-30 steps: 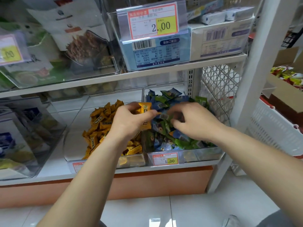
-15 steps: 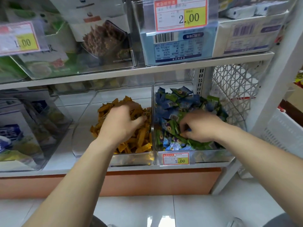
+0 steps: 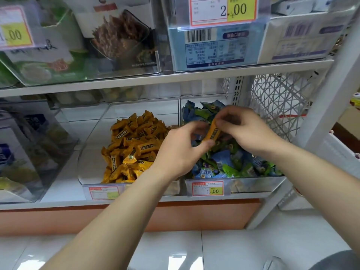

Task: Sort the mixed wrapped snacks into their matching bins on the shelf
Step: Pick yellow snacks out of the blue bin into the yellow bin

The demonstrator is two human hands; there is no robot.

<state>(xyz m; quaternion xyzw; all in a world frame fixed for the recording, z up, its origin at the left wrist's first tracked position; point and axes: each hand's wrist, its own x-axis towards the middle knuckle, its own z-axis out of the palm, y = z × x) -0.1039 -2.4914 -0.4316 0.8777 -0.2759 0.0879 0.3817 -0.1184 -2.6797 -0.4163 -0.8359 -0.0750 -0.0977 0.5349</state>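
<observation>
Two clear bins stand side by side on the lower shelf. The left bin (image 3: 91, 172) holds a heap of orange wrapped snacks (image 3: 132, 145). The right bin (image 3: 253, 184) holds blue and green wrapped snacks (image 3: 229, 164). Above the right bin, one orange wrapped snack (image 3: 212, 132) is held between both hands. My right hand (image 3: 245, 131) pinches its upper end. My left hand (image 3: 181, 151) pinches its lower end with thumb and fingers. Both hands hide much of the right bin's back.
Price tags (image 3: 207, 188) sit on the bin fronts. Clear bins of bagged goods (image 3: 25, 149) stand at the left. The upper shelf (image 3: 175, 78) carries boxes and bins close overhead. A white lattice basket (image 3: 278, 98) and a shelf post (image 3: 319, 121) stand at the right.
My left hand has moved from the orange bin over to the right bin. My right hand has lifted an orange snack out of the blue and green pile, and both hands now hold it.
</observation>
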